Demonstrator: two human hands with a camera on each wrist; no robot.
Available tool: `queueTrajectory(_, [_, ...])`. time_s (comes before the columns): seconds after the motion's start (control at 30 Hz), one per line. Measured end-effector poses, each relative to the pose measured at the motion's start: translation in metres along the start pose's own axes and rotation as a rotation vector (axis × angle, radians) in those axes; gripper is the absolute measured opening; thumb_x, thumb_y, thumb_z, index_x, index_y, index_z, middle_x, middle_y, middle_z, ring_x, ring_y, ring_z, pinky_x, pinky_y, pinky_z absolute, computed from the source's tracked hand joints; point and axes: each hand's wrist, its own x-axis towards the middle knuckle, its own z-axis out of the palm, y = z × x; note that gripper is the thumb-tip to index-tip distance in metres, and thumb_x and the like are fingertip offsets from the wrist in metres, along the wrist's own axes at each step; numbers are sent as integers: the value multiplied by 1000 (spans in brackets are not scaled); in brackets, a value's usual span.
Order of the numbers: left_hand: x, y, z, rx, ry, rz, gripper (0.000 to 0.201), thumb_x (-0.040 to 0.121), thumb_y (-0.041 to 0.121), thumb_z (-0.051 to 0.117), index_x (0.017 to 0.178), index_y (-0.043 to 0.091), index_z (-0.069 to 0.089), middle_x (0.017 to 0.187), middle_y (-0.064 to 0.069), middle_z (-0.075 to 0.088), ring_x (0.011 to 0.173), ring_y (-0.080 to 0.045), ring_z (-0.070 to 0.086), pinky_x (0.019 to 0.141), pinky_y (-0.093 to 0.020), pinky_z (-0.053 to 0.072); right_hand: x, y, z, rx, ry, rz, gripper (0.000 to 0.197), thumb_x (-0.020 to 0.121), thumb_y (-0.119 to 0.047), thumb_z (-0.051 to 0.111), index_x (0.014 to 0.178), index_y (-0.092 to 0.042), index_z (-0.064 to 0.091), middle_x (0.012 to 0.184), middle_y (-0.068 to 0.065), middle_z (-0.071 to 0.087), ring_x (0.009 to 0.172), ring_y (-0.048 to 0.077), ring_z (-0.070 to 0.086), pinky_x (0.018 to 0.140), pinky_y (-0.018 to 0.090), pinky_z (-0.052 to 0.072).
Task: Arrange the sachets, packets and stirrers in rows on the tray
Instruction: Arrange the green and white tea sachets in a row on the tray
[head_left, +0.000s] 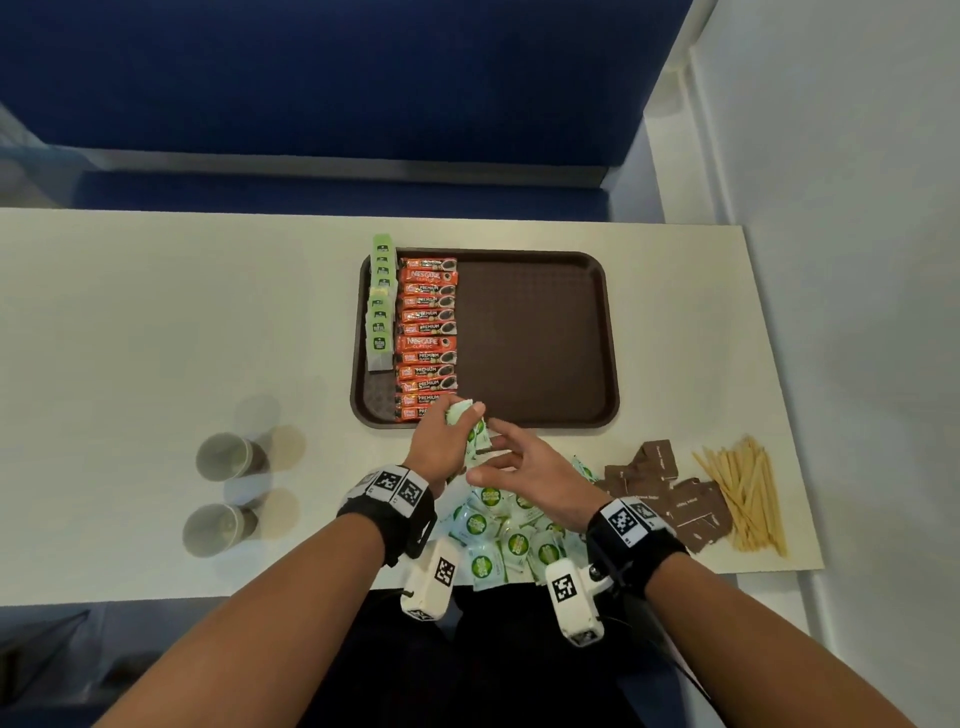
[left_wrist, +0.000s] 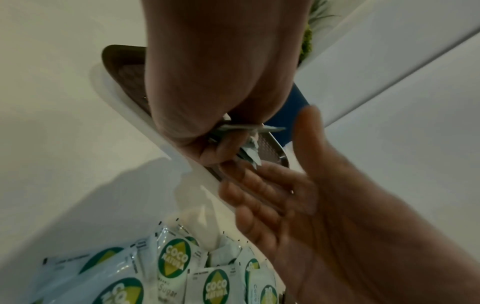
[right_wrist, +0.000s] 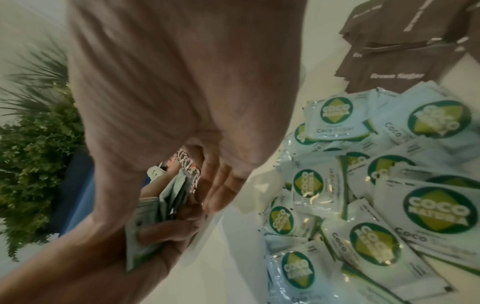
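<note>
We are gathering white-and-green coco sugar sachets (head_left: 475, 434) into a stack gripped in our left hand (head_left: 441, 441), just over the brown plastic tray's (head_left: 535, 338) near rim; our right hand (head_left: 524, 467) hovers slack-fingered beside it; next, we judge, comes a third row beside the orange coffee packets (head_left: 427, 338).

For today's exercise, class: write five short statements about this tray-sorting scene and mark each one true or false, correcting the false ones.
1. The brown plastic tray holds a row of orange coffee sachets. True.
2. The left hand holds a stack of white and green coco sugar sachets. True.
3. The wooden stirrers are already on the tray. False: they lie on the white table, right of the tray.
4. The dark brown sugar packets sit beside the stirrers. True.
5. The right hand grips a paper cup. False: it is open beside the held sachets; the two grey paper cups stand far left.
</note>
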Motion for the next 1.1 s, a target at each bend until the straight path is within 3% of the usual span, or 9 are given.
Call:
queueTrajectory(0.07, [2, -1, -6, -40, 40, -68, 28, 105, 41, 67, 120, 18, 65, 91, -11, 70, 70, -21, 61, 47, -29, 46, 3, 9, 0, -223, 73, -17, 93, 72, -51, 93, 150, -29, 47, 130, -11, 58, 112, 11, 64, 96, 25, 55])
queueTrajectory(0.13, [6, -2, -9, -63, 42, -109, 29, 105, 41, 67, 121, 17, 64, 88, -10, 69, 64, -20, 58, 41, -25, 39, 5, 20, 1, -603, 61, -110, 93, 68, -56, 93, 145, -30, 49, 135, -9, 46, 125, 14, 49, 105, 31, 49])
queueTrajectory(0.27, [7, 1, -12, -95, -6, -127, 25, 105, 40, 67, 114, 17, 63, 90, -9, 69, 64, -16, 61, 41, -24, 39, 11, 37, 16, -1202, -173, -324, 108, 63, -65, 89, 152, -31, 38, 160, 2, 27, 145, 28, 28, 119, 46, 34])
queueTrajectory(0.37, [5, 7, -12, -152, -29, -133, 25, 105, 37, 68, 118, 16, 65, 89, -6, 70, 59, -8, 64, 43, -20, 41, 15, 46, 29, -1396, -278, -355, 116, 59, -64, 91, 153, -36, 31, 167, 7, 19, 149, 39, 22, 120, 53, 30])
queueTrajectory(0.47, [6, 10, -13, -156, -29, -142, 30, 105, 39, 68, 124, 16, 65, 92, -9, 70, 64, -13, 60, 45, -23, 38, 19, 51, 37, -1542, -342, -339, 116, 59, -56, 95, 153, -38, 30, 168, 9, 18, 150, 44, 19, 117, 56, 32])
queueTrajectory(0.6, [7, 11, -18, -175, -24, -150, 30, 105, 40, 68, 123, 17, 65, 92, -7, 70, 68, -15, 60, 48, -23, 39, 23, 42, 39, -1524, -330, -336, 92, 67, -34, 95, 144, -33, 44, 160, 10, 28, 141, 39, 31, 107, 52, 43])
queueTrajectory(0.77, [5, 11, -21, -191, -15, -142, 27, 106, 38, 67, 122, 16, 66, 89, -6, 71, 59, -8, 64, 45, -22, 40, 31, 21, 34, -1462, -324, -370, 57, 86, -3, 73, 136, -19, 52, 145, 15, 37, 125, 39, 40, 93, 52, 51])
queueTrajectory(0.9, [2, 9, -26, -200, 4, -126, 30, 106, 38, 67, 127, 15, 66, 90, -7, 69, 61, -11, 60, 45, -23, 39, 41, 15, 29, -1400, -341, -344, 50, 89, -1, 72, 130, -19, 50, 131, 14, 39, 114, 34, 40, 87, 48, 52])
queueTrajectory(1.1, [-3, 8, -37, -241, 13, -125, 28, 106, 41, 66, 126, 22, 66, 98, -8, 73, 73, -15, 62, 51, -24, 40, 52, 12, 21, -1224, -376, -217, 39, 99, -5, 61, 130, -22, 47, 120, 10, 51, 108, 28, 38, 89, 44, 41])
